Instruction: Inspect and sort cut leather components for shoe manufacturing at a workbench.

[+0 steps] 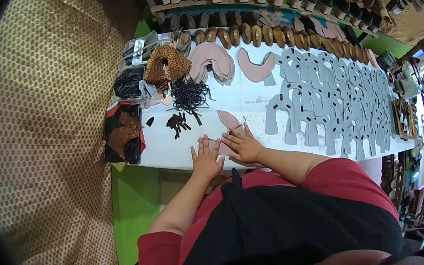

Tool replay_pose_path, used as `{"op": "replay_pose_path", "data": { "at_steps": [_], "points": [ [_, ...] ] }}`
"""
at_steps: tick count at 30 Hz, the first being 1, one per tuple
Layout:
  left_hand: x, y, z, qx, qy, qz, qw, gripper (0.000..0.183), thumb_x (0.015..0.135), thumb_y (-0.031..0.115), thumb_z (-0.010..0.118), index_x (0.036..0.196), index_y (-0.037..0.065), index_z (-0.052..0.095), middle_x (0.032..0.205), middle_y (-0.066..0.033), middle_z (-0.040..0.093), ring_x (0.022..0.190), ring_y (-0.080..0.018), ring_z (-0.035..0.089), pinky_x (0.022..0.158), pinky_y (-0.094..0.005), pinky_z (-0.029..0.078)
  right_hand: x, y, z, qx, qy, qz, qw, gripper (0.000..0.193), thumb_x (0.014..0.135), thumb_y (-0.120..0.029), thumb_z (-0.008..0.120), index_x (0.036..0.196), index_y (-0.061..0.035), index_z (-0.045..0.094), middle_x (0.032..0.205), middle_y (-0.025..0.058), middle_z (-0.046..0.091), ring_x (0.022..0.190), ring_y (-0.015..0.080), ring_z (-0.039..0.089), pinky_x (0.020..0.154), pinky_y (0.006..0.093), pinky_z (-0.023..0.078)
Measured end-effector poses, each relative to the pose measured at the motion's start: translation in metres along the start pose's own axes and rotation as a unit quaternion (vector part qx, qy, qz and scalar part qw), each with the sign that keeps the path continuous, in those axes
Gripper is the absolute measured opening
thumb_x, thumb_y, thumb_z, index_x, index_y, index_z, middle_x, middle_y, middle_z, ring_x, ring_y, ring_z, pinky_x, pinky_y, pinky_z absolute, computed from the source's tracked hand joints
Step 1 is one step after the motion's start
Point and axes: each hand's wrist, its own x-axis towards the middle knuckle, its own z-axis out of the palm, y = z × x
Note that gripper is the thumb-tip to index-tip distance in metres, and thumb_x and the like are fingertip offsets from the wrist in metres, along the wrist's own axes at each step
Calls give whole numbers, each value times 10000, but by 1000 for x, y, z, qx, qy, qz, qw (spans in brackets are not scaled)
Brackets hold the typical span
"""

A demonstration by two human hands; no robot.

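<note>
A pink curved shoe-upper piece (228,119) lies flat near the front edge of the table, partly covered by my hands. My left hand (206,160) rests on the piece's left side, its fingers stretched and slightly spread. Flat across the piece, my right hand (245,146) has its fingers apart, pointing up and left. A thin dark item with a curved end shows by the right fingertips; its kind is too small to make out. Short black strips (176,124) lie ahead of my left hand, with a tangle of narrow black straps (189,93) beyond them.
Rows of grey U-shaped upper pieces (302,107) cover the table's right side. Stacked pink uppers (211,60), a single pink upper (257,66) and leopard-print uppers (165,66) lie farther back. Wooden shoe lasts (257,35) line the far edge. A patterned curtain (56,126) hangs left.
</note>
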Motion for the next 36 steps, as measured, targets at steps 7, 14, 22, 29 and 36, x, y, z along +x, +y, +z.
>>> {"op": "replay_pose_path", "data": {
  "at_steps": [7, 14, 22, 29, 36],
  "points": [
    [4, -24, -9, 9, 14, 73, 997, 876, 874, 524, 596, 1577, 118, 268, 1655, -175, 175, 1533, -353, 168, 1194, -624, 100, -4, 2, -1, 16, 28, -8, 999, 718, 910, -522, 570, 1491, -116, 456, 1569, 43, 404, 1522, 275, 223, 1162, 707, 72],
    [27, -75, -14, 40, 34, 81, 995, 899, 849, 493, 624, 1579, 112, 264, 1666, -149, 173, 1524, -343, 211, 1199, -617, 94, -1, 2, 2, 30, 3, 3, 1000, 714, 917, -515, 557, 1491, -104, 452, 1567, 44, 408, 1523, 277, 223, 1166, 704, 60],
    [31, -81, -14, 27, 18, 122, 992, 816, 862, 474, 604, 1571, 183, 324, 1662, -142, 199, 1521, -367, 210, 1184, -627, 113, -2, 0, -3, 31, -8, -2, 999, 755, 929, -548, 520, 1524, -99, 397, 1585, 57, 383, 1525, 273, 223, 1169, 701, 40],
    [30, -84, -14, 31, 31, 132, 990, 771, 882, 431, 586, 1562, 165, 339, 1659, -139, 211, 1523, -354, 211, 1197, -598, 105, 8, -23, -2, 32, 22, 42, 998, 850, 908, -625, 516, 1541, -81, 355, 1610, 73, 339, 1529, 260, 216, 1157, 714, 50],
    [34, -84, -12, 16, 38, 125, 991, 776, 880, 416, 611, 1548, 125, 345, 1651, -131, 237, 1520, -340, 224, 1198, -599, 97, 15, -37, 20, 25, 31, 31, 999, 853, 902, -651, 494, 1528, -81, 387, 1620, 63, 333, 1531, 236, 219, 1144, 713, 85]
  ]
}}
